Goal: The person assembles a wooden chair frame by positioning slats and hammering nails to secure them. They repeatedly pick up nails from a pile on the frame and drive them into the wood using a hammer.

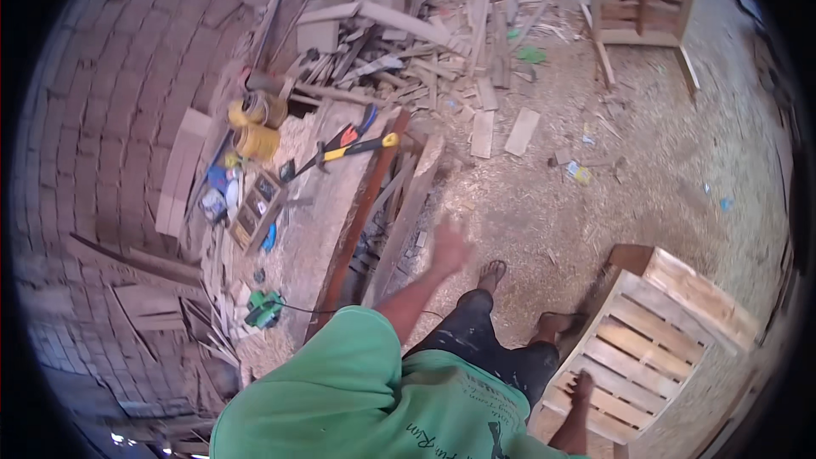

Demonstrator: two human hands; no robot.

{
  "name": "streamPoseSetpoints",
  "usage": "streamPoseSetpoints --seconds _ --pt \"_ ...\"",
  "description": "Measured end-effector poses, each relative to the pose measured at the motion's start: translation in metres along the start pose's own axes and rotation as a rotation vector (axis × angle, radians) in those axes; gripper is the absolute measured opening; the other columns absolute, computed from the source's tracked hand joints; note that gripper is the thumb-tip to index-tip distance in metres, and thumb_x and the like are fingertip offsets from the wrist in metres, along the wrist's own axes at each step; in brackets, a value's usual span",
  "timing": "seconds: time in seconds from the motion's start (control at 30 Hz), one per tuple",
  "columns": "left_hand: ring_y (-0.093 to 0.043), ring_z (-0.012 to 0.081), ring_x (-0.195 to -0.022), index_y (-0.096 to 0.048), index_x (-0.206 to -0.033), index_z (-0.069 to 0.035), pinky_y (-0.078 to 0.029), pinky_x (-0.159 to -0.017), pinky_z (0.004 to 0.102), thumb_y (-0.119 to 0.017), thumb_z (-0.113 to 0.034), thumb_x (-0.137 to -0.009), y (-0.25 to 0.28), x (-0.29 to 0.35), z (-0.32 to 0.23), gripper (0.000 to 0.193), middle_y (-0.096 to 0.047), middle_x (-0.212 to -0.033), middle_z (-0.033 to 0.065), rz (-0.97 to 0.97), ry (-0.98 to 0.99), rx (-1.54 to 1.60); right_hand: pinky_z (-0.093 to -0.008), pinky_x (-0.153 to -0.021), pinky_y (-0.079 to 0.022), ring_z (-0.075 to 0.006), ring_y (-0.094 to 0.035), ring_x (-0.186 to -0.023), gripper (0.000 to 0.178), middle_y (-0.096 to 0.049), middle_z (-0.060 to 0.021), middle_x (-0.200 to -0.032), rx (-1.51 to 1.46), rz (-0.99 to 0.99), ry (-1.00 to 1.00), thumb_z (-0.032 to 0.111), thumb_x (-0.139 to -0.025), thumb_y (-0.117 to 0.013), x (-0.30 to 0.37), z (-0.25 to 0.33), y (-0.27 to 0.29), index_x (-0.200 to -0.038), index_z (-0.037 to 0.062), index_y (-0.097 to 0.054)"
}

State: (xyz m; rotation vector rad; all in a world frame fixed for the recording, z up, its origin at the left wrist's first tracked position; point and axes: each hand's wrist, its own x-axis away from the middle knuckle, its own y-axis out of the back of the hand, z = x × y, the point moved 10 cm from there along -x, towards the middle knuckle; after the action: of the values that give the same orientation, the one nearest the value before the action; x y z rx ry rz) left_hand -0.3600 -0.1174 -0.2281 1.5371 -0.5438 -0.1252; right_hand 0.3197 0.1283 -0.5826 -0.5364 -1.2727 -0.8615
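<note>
My left hand (pixel 452 246) is stretched out over the floor beside the workbench, its fingers apart, slightly smeared by motion, and holding nothing. Near the slatted wooden frame (pixel 650 331) at the lower right is my right hand (pixel 580 385). Its fingers point away from me with nothing seen in them; whether they touch the slats I cannot tell. On the workbench (pixel 310 212), left of my left hand, lie a hammer (pixel 357 149) with a yellow and black handle and a handsaw-like tool (pixel 353 129) with an orange and blue handle.
The bench also carries yellow spools (pixel 257 142), a small divided wooden box (pixel 257 211) and a green corded power tool (pixel 264 309). Scrap wood (pixel 399 25) is heaped at the far end. A wooden furniture frame (pixel 642 36) stands far right. Shavings cover the floor (pixel 544 229).
</note>
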Motion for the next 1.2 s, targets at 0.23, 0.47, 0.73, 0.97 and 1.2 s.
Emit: streamPoseSetpoints --seconds 0.23,0.47,0.73,0.97,1.2 --pt "-0.062 0.0508 -0.12 -0.055 -0.153 -0.008 -0.051 -0.098 0.0631 -0.065 -0.037 -0.1 0.102 -0.051 0.356 0.061 -0.062 -0.133 0.0353 -0.695 0.374 -0.207 -0.0423 -0.098 -0.057 -0.03 -0.074 -0.108 0.044 -0.079 -0.013 -0.109 0.64 0.093 0.67 0.032 -0.108 -0.068 0.139 0.085 -0.177 -0.138 0.0008 -0.071" --pt "-0.052 0.0488 -0.145 -0.052 -0.154 0.006 -0.039 -0.127 0.0503 -0.065 -0.017 -0.09 0.133 -0.178 0.6 0.069 -0.058 -0.153 0.0296 -0.464 0.013 -0.039 -0.0347 -0.077 -0.059 -0.0174 -0.073 -0.084 0.055 -0.078 -0.0107 -0.101 0.529 0.047 0.586 0.039 -0.107 -0.071 0.231 0.218 -0.335 -0.149 0.0036 -0.067" --pt "-0.055 0.0514 -0.136 -0.059 -0.141 -0.013 -0.051 -0.105 0.0575 -0.074 -0.015 -0.096 0.128 -0.111 0.5 0.047 -0.054 -0.146 0.0282 -0.243 0.052 0.047 -0.046 -0.101 -0.058 -0.0422 -0.077 -0.114 0.061 -0.077 -0.031 -0.119 0.56 -0.015 0.741 0.042 -0.104 -0.067 0.277 0.243 -0.33 -0.147 -0.0007 -0.065" --pt "-0.057 0.052 -0.138 -0.064 -0.147 -0.006 -0.05 -0.109 0.055 -0.067 -0.028 -0.105 0.139 0.01 0.294 0.048 -0.05 -0.158 0.0339 -0.091 0.015 -0.124 -0.0551 -0.094 -0.057 -0.0452 -0.073 -0.107 0.061 -0.074 -0.0272 -0.11 0.531 0.184 0.902 0.036 -0.101 -0.071 0.385 0.284 -0.328 -0.152 0.0029 -0.06" --pt "-0.064 0.0448 -0.131 -0.071 -0.127 -0.011 -0.056 -0.1 0.0558 -0.081 -0.012 -0.088 0.083 0.132 -0.137 0.041 -0.05 -0.167 0.0191 0.108 -0.849 -0.007 -0.0559 -0.095 -0.057 -0.0447 -0.071 -0.113 0.056 -0.071 -0.0241 -0.121 0.68 0.057 1.16 0.034 -0.1 -0.073 0.427 0.27 -0.277 -0.146 0.0039 -0.061"
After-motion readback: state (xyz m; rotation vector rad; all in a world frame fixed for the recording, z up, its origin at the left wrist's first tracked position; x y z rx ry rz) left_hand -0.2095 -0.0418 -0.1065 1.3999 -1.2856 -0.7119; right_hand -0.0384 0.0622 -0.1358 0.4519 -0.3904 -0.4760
